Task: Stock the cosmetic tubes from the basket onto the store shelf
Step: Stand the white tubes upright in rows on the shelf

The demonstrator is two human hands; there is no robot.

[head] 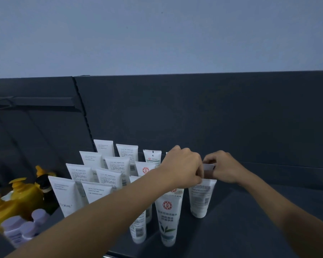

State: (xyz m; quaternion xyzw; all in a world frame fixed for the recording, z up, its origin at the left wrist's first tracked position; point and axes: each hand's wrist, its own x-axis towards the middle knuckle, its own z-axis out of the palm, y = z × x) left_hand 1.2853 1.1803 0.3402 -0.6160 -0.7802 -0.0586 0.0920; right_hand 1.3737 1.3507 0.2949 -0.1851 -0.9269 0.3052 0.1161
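Several white cosmetic tubes [99,192] stand cap-down in rows on the dark shelf [250,220]. At the right end of the rows stands one more white tube [200,198], upright on its cap. My left hand [183,168] and my right hand [222,168] both pinch its flat crimped top from either side. Just left of it is a tube with a red emblem and green leaf [169,218]. My left forearm crosses in front of the middle tubes. No basket is in view.
Yellow pump bottles [24,194] and small lilac bottles [17,229] stand at the lower left. The shelf's dark back panel [194,118] rises behind the tubes. Bare shelf surface lies to the right of the held tube.
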